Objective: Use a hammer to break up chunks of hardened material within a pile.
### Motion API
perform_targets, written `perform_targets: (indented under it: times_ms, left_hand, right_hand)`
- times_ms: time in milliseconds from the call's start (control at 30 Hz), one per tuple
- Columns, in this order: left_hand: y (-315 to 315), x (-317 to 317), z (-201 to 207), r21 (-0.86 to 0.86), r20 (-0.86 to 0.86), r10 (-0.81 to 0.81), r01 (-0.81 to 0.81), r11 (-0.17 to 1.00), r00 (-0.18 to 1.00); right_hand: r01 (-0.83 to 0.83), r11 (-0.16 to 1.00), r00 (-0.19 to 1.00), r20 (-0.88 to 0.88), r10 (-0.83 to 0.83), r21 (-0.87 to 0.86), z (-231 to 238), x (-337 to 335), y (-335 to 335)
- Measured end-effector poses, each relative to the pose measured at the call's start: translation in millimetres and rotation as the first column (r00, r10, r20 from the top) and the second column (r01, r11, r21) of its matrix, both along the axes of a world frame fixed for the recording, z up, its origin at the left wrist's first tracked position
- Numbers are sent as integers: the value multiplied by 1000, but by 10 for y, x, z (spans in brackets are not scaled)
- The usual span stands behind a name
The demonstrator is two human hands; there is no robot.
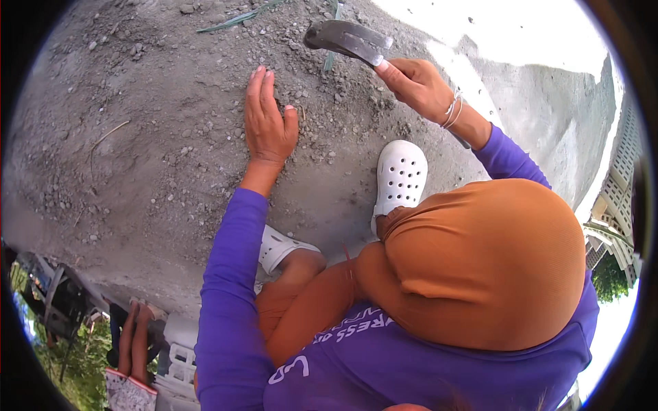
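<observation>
My right hand (421,88) is closed around a claw hammer with a dark curved metal head (343,40). Its thumb lies by the claw tips, and part of the handle shows past my wrist, which wears thin pale bracelets. My left hand (269,127) has its fingers stretched out, with nothing in it. Below it lies grey, gravelly soil (171,130); whether the palm touches the ground, I cannot tell. The hammer head is above the soil, to the right of my left hand.
My white clogs (401,171) stand on the ground close to my hands. Green strips (240,20) lie on the soil at the far side. A person's bare legs (133,339) show at lower left, near grey hollow blocks (181,363). Stacked perforated pieces (620,198) stand at right.
</observation>
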State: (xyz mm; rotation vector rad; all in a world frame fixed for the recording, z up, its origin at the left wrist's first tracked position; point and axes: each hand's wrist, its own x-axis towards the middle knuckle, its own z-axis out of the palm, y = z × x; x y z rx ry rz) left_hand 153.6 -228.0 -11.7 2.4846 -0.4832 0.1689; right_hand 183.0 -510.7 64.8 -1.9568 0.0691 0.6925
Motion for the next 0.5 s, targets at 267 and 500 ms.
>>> perform_targets:
  times_ms: [267, 500]
  left_hand:
    - [-144, 122, 126, -35, 6, -29, 30, 999, 1000]
    - [-57, 10, -2, -205, 34, 52, -44, 978, 998]
  right_hand:
    - [-121, 990, 961, 257, 98, 77, 369, 161, 230]
    - [-26, 992, 998, -56, 19, -126, -85, 54, 313]
